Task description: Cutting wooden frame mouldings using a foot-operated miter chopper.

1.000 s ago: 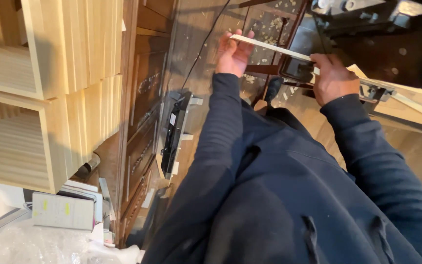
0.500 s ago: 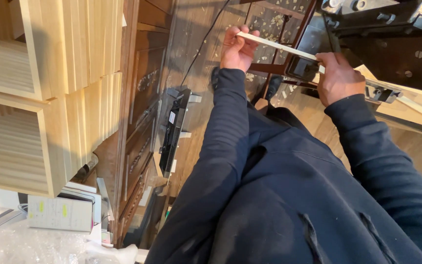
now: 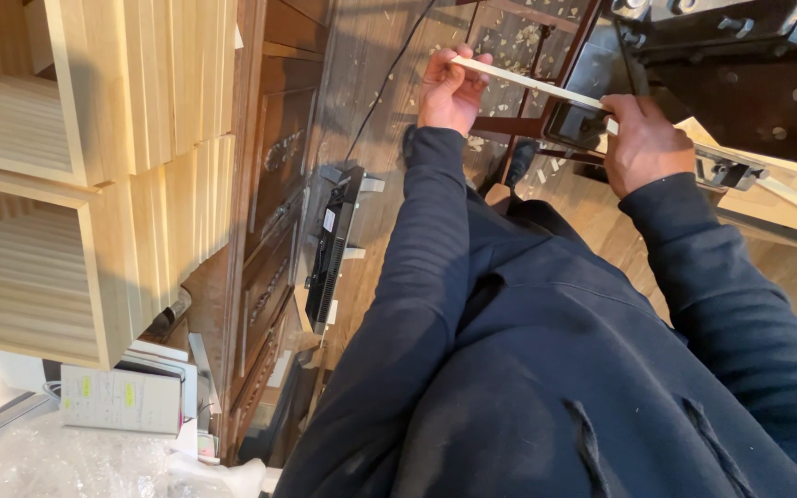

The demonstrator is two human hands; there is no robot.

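The thin wood strip [image 3: 528, 83] spans both hands, its long axis running between them: left hand [image 3: 449, 92] pinches the free end, right hand [image 3: 643, 143] grips it at the machine's [image 3: 731, 55] edge.

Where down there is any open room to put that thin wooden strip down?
Bare floor between the dark cabinet and the left hand. Crowded: shavings beneath the strip, machine by the right hand.
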